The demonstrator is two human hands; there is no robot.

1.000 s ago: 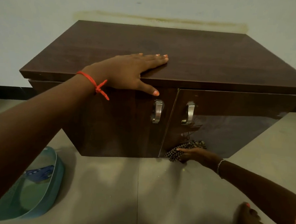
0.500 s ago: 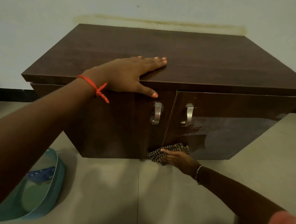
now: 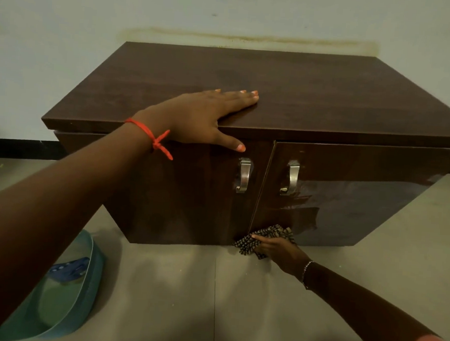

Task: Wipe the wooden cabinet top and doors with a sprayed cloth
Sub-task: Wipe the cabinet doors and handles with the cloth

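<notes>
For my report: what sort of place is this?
Probably a plain indoor room: a low dark brown wooden cabinet stands against a stained pale wall on a grey tiled floor.

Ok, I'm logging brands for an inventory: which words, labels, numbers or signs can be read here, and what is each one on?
No text can be read anywhere.
The cabinet and the cloth show no print.
The blue item in the teal basket has pale marks that are too blurred to read.
</notes>
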